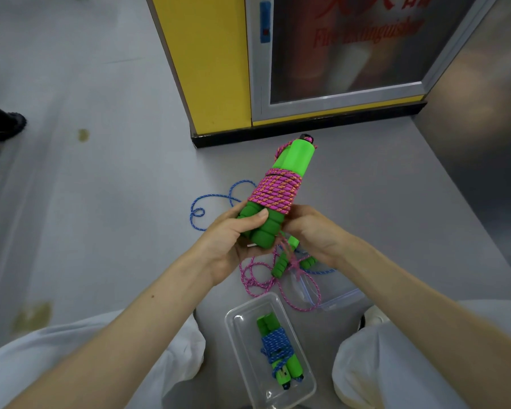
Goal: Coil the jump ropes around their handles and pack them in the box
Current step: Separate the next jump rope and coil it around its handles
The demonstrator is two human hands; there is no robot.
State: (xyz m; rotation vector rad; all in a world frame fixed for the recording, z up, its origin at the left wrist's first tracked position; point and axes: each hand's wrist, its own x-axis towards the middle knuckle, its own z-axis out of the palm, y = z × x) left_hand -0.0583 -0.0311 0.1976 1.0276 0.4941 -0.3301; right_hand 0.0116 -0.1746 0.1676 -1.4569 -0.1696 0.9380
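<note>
Left hand [233,234] clamped round the green foam handles [260,225], bundle held up over the floor [101,202]; right hand [313,231] curled at the coil's lower edge, apparently pinching the pink rope [275,190]. Light, squashy foam and limp cord, likely to slacken: best gripped across the windings. Clear box [239,343] below, already holding a blue-wound bundle [278,346]; narrow room beside it, low rim to clear

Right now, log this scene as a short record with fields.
left hand: grips the foam ends of the green handles
right hand: at the lower edge of the pink rope coil; fingers hidden
box: holds one blue-wrapped bundle
floor: pink tail, loose blue rope, second handles, zip bag
</note>
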